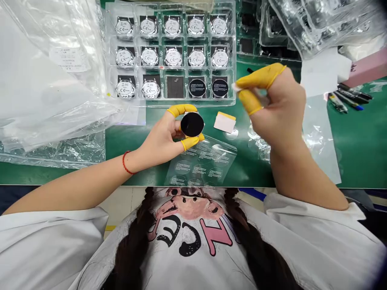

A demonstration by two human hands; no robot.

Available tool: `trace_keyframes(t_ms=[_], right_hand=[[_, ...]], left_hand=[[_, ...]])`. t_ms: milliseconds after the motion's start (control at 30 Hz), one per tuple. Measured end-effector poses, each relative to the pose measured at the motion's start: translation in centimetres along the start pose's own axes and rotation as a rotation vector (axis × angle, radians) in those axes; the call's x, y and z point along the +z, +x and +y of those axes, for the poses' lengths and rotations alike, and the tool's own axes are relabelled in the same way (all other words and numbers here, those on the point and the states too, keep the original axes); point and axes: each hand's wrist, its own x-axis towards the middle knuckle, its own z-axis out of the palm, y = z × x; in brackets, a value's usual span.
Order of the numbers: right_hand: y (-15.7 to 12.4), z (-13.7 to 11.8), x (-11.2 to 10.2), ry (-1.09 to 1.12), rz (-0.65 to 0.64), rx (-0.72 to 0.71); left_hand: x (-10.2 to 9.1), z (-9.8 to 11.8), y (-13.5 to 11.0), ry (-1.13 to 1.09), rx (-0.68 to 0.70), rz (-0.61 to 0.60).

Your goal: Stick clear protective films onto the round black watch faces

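Observation:
My left hand (165, 135) pinches a round black disc (192, 124) between fingers capped in yellow rubber cots, above the green mat. My right hand (273, 102) is raised to the right, its yellow-capped thumb and forefinger pressed together on a small pale film tab (235, 86). A clear sheet of round film stickers (201, 163) lies just below the disc. Behind stands a clear compartment tray (171, 100) with several round silver-backed parts and two black-faced ones (219, 87) in its front row.
A small white and yellow pad (224, 121) lies on the mat between my hands. Crumpled clear plastic bags (45, 100) fill the left; more clear trays (314, 20) are stacked at back right. Pens (350, 98) and a pink block (367, 68) sit far right.

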Motion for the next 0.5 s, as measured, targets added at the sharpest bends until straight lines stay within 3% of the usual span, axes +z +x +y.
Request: trace_keyframes(t_ms=[67, 167, 233, 333, 433, 500], right_hand=[[-1.0, -3.6, 0.6, 0.033, -0.059, -0.198], [-1.8, -5.8, 2.6, -0.001, -0.173, -0.228], [-2.3, -5.5, 4.0, -0.034, -0.206, -0.204], [-3.2, -4.5, 5.1, -0.013, -0.205, -0.280], [-3.8, -4.1, 4.9, -0.014, -0.178, -0.336], [-3.7, -4.0, 4.4, -0.045, -0.154, -0.297]], left_hand=[[0.0, 0.0, 0.0, 0.012, 0.012, -0.005], [0.0, -0.5, 0.0, 0.035, 0.047, -0.016], [-0.2, -1.1, 0.2, 0.049, 0.082, -0.030], [-0.5, -1.8, 0.4, 0.056, 0.125, -0.042], [-0.6, -1.8, 0.4, 0.050, 0.129, -0.037], [-0.4, -1.5, 0.3, 0.038, 0.113, -0.033]])
